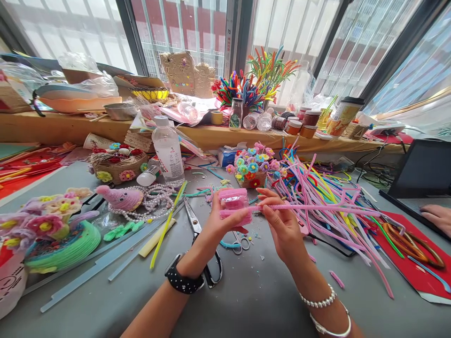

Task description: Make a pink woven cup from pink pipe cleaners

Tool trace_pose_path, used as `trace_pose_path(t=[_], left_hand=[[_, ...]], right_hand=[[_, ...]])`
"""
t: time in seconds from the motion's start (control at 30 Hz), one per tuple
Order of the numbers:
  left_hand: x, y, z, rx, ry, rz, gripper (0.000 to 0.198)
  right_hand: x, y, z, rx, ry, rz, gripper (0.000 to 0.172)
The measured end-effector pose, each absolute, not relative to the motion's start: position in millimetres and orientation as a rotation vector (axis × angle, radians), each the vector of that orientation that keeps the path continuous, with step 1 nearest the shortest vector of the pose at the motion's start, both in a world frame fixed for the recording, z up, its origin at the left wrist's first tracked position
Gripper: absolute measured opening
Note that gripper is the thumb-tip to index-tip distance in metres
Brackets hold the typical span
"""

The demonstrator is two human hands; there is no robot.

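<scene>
Two grips clamped: left hand (pixel 215 228) on pink cylinder (pixel 233 201), presumably for steadiness; right hand (pixel 283 228) on pipe cleaner (pixel 326 207) beside cylinder.

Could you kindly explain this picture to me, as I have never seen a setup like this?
There is no machine here: a person works with two bare hands, and this single picture comes from a camera worn on their head, looking forward and down. The left hand, with a dark dotted band at the wrist, holds a clear object with pink fuzzy bands. The right hand, wearing silvery bracelets, pinches a long pink stem. On the grey table are large scissors, a plastic bottle, a pot of fuzzy flowers and a heap of coloured stems. At far right, another person's hand is at a laptop.
</scene>
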State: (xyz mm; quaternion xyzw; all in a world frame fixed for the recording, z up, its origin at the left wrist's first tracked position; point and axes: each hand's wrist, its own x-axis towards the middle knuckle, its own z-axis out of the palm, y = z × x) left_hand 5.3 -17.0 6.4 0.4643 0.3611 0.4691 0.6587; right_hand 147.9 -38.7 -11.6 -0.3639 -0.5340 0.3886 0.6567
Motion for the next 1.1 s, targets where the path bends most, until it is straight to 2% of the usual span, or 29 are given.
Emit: trace_pose_path(t=[0.2, 0.4, 0.63, 0.8, 0.97, 1.1], left_hand=[[6.5, -17.1, 5.5, 1.079, 0.834, 1.059, 0.059], [-4.1, -10.1, 12.4, 1.047, 0.855, 1.164, 0.057], [-27.8, -0.4, 24.9, 0.976, 0.924, 1.452, 0.050], [-32.3, -2.5, 28.8, 0.940, 0.859, 1.445, 0.039], [-36.7, -2.7, 33.1, 0.878, 0.627, 1.355, 0.042], [-38.7, -4.0, 34.9, 0.852, 0.539, 1.326, 0.045]], right_hand=[[146.7, -37.8, -12.9, -0.833, -1.209, 0.889, 0.006], [147.8, -37.5, -13.5, -0.953, -1.228, 0.911, 0.016], [123.2, -49.0, -15.5, -1.288, -1.815, 0.822, 0.018], [77.1, -60.6, -24.7, -1.556, -2.115, 0.743, 0.023], [42.3, -59.1, -13.5, -1.894, -2.304, 0.616, 0.027], [33.9, -57.1, -8.3, -1.915, -2.341, 0.584, 0.028]])
